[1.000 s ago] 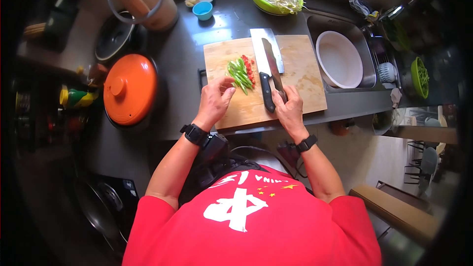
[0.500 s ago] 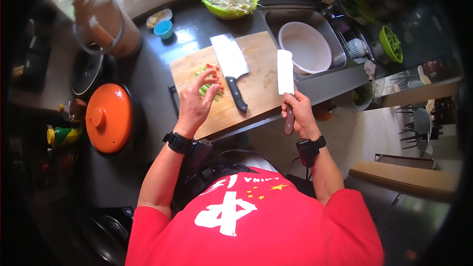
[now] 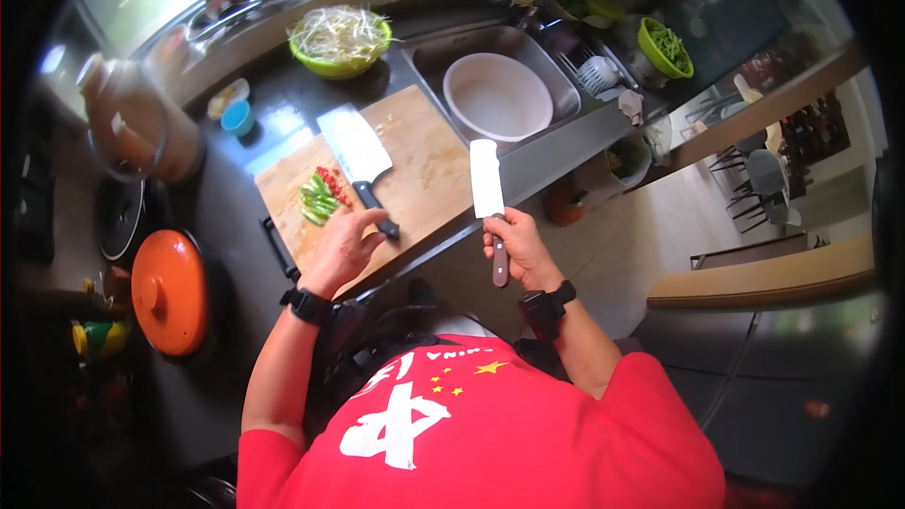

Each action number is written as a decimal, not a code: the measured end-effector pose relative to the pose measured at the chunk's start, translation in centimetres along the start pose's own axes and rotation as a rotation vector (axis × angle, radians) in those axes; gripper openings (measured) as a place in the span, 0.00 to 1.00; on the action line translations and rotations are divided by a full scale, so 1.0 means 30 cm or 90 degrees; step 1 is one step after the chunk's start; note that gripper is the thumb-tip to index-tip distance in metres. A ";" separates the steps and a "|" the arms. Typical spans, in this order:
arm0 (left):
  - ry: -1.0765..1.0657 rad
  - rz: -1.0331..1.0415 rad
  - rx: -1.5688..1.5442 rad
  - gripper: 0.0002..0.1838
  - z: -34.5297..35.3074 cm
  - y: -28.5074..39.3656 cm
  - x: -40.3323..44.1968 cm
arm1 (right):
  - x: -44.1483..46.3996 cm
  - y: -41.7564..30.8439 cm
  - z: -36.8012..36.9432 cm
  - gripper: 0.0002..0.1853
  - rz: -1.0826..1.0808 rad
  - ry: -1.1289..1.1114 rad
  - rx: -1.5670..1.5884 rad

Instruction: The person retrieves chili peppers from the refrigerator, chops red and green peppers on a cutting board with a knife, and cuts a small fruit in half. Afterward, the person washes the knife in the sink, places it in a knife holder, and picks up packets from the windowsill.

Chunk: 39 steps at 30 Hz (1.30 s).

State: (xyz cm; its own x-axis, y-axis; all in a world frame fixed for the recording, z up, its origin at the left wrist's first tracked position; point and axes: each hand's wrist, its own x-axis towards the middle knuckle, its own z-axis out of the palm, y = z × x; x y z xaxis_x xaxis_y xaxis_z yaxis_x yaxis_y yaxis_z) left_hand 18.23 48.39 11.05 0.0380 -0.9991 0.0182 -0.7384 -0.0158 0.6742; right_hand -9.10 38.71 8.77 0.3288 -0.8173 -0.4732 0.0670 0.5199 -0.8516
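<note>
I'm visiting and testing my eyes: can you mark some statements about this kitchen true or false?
1. The person's right hand grips the brown-handled, broad steel knife. True.
2. The black-handled steel cleaver lies in the metal sink. False: that cleaver lies on the rectangular wooden board.
3. White stringy sprouts sit in the round lime-green bowl. True.
4. The left hand holds the round orange lid. False: that lid sits apart from the left hand.
5. Chopped green pieces lie beside small red bits. True.
</note>
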 end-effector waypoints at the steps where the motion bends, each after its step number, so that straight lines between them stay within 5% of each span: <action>1: -0.050 -0.036 0.015 0.18 0.007 0.007 -0.005 | -0.008 0.005 -0.004 0.05 -0.001 -0.004 0.006; 5: -0.050 0.050 -0.081 0.15 0.077 -0.049 0.010 | -0.003 0.010 0.006 0.05 0.014 -0.024 -0.001; 25: -0.013 -0.109 -0.054 0.15 0.097 -0.060 0.012 | -0.009 0.033 -0.009 0.03 0.036 -0.066 0.009; 39: 0.037 -0.068 0.033 0.10 0.096 -0.017 0.038 | 0.009 0.018 0.023 0.05 0.004 -0.042 -0.042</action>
State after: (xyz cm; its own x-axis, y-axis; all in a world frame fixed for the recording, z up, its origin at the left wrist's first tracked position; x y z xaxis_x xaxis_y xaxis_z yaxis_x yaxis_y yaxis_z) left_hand 16.70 47.14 8.61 0.1560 -0.9877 -0.0075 -0.7622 -0.1252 0.6351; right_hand -8.32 38.94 8.33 0.3911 -0.7946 -0.4643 0.0027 0.5055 -0.8628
